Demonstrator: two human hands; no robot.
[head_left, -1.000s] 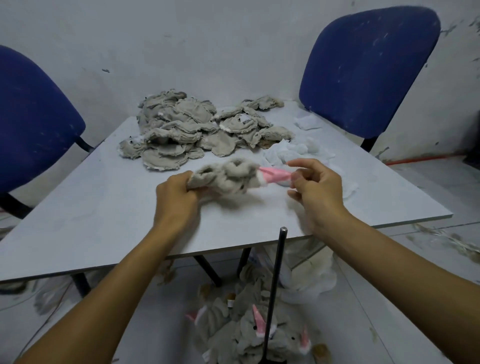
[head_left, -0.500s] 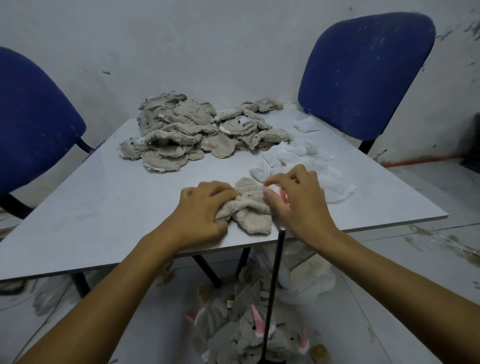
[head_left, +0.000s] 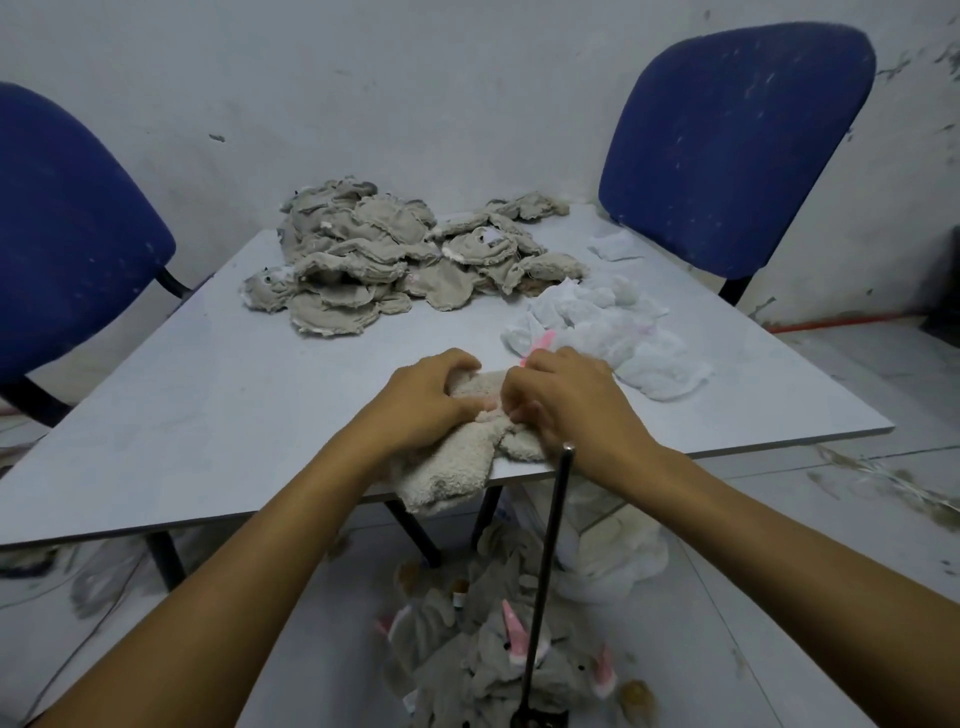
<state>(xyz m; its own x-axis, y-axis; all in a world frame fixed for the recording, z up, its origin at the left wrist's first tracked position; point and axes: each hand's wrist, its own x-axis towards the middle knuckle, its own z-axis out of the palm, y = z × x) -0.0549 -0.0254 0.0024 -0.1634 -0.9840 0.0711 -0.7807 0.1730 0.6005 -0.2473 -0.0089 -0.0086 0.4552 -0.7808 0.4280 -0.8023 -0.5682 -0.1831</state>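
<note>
At table edge (head_left: 727, 442), plush skin (head_left: 447, 478) (overhanging)

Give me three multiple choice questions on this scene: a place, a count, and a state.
1. Where does the beige fleece fabric piece lie? A near edge of the grey table; B a chair seat; C the floor.
2. How many blue padded chairs? A one; B two; C three.
3. What are the left hand and right hand doing? A both hold the piece; B both lie flat; C both are lifted clear.
Answers: 1 A, it overhangs that edge. 2 B, one stands on each side. 3 A, fingers curl into the fleece.
</note>
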